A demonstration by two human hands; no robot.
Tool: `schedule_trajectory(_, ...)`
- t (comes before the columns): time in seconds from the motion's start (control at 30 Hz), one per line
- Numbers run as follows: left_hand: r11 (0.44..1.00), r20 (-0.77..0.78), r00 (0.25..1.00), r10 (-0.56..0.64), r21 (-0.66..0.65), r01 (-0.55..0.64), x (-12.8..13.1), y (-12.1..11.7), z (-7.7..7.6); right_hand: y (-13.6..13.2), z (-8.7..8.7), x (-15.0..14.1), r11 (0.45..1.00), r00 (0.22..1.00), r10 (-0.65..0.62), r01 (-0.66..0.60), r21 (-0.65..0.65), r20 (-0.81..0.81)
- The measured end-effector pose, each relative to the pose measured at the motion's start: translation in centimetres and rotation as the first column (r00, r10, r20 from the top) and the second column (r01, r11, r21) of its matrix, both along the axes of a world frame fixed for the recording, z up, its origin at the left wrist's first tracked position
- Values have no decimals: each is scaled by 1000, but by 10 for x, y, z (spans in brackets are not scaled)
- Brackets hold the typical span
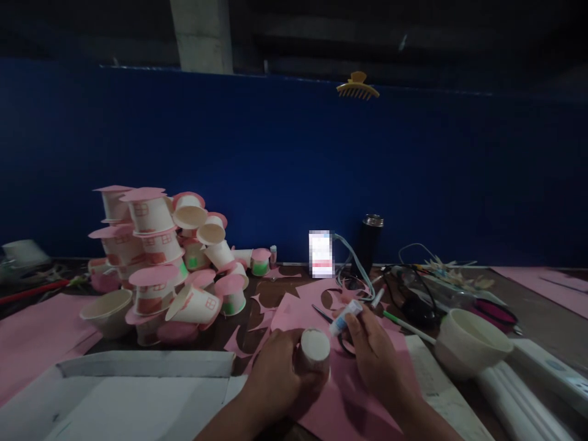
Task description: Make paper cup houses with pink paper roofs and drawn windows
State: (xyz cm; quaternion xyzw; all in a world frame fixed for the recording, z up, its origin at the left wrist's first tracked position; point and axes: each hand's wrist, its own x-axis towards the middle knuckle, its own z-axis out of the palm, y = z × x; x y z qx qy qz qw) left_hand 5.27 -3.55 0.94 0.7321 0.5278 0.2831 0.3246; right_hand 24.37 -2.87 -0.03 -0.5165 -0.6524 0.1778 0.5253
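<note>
My left hand (pixel 277 366) is closed around a small paper cup (pixel 315 346) with its pale, round end turned up. Held in the fingers of my right hand (pixel 374 350) is a white glue stick (pixel 345 317) with a blue label, tilted toward the cup but apart from it. Under both hands lies a sheet of pink paper (pixel 353 401). Scissors (pixel 322 313) rest on it, partly hidden by the glue stick and my right hand. Pink paper scraps (pixel 239 343) with curved cut edges lie beside my left hand.
Stacked paper cups with pink discs (pixel 151 275) rise at the left, behind a white box lid (pixel 151 364). A lit phone (pixel 320 253) and black flask (pixel 369 242) stand against the blue partition (pixel 275 153). At right sit a pale bowl (pixel 473 343) and power strip (pixel 551 367).
</note>
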Motion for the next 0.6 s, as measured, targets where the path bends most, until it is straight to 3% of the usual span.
schedule_trajectory(0.13, 997, 18, 996, -83, -9, 83, 2, -2, 3, -1, 2, -2, 999, 999, 43, -43, -10, -4)
schedule_trajectory(0.43, 992, 30, 994, 108, 64, -109, 6, 2, -24, -3, -2, -5, 998, 998, 54, -54, -21, -12)
schedule_trajectory(0.6, 984, -7, 985, 173, 42, -173, 9, 3, -25, -3, 2, -6, 997, 996, 54, -58, -57, -72)
